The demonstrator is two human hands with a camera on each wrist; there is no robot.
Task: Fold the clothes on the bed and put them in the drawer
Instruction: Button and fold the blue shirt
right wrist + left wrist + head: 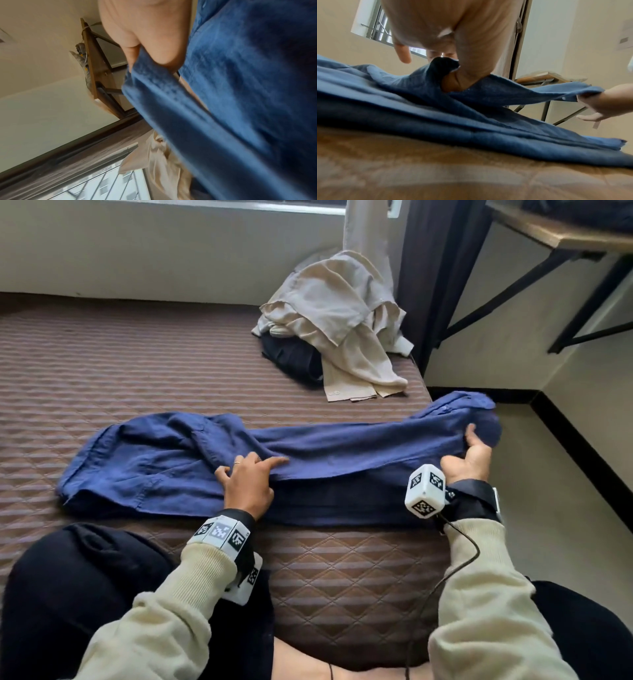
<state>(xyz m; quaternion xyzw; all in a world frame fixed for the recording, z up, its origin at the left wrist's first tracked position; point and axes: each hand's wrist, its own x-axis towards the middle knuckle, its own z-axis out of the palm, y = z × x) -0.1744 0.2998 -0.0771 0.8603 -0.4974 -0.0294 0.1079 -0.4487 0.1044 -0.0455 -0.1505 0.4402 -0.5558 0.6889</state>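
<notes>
Here blue shirt (308,450) spans bed; left grip (245,484) pinching middle, right grip (471,455) clutching end.

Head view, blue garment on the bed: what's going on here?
A person is partway through folding a blue garment laid lengthwise across the brown quilted bed. The left hand pinches the fabric near its middle, index finger stretched along a fold. The right hand grips the garment's right end and holds it lifted past the bed's edge. A cream shirt sits crumpled over a dark garment at the far side, not yet folded. No drawer is in view.
</notes>
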